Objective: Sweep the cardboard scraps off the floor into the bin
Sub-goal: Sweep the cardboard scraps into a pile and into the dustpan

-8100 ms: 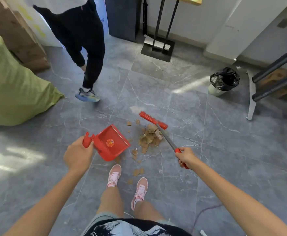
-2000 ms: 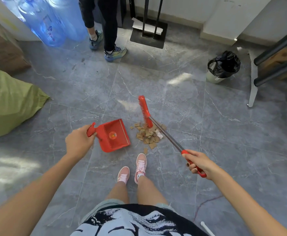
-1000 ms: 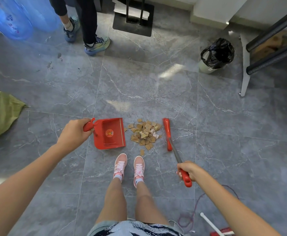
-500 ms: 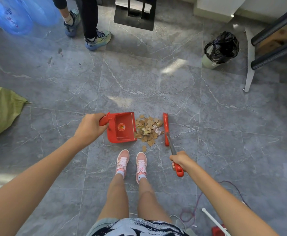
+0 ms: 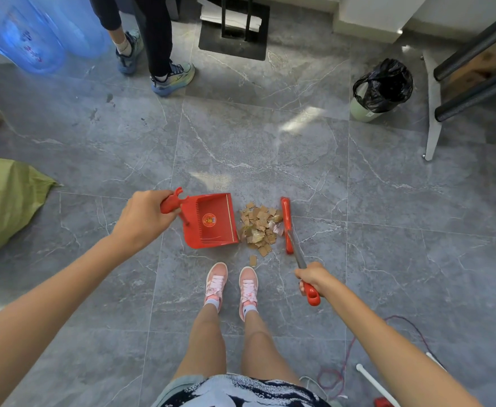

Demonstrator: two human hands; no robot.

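A pile of brown cardboard scraps [image 5: 259,227] lies on the grey tiled floor just ahead of my pink shoes. My left hand [image 5: 144,217] grips the handle of a red dustpan [image 5: 210,221], whose open edge touches the left side of the pile. My right hand [image 5: 311,279] holds the red-handled broom [image 5: 286,224], its red brush head standing against the pile's right side. One stray scrap [image 5: 253,260] lies nearer my feet. The bin [image 5: 380,89], lined with a black bag, stands at the far right.
Another person's legs [image 5: 155,45] stand at the far left of centre, beside blue water bottles [image 5: 32,33]. A green sack [image 5: 3,207] lies at the left. A black stand base [image 5: 235,33] is at the back, a white frame leg [image 5: 433,113] and dark bars at the right, and a red cable [image 5: 343,365] near my right leg.
The dustpan has slid right against the pile and the brush head has closed in from the right, squeezing the scraps between them. My view has shifted slightly.
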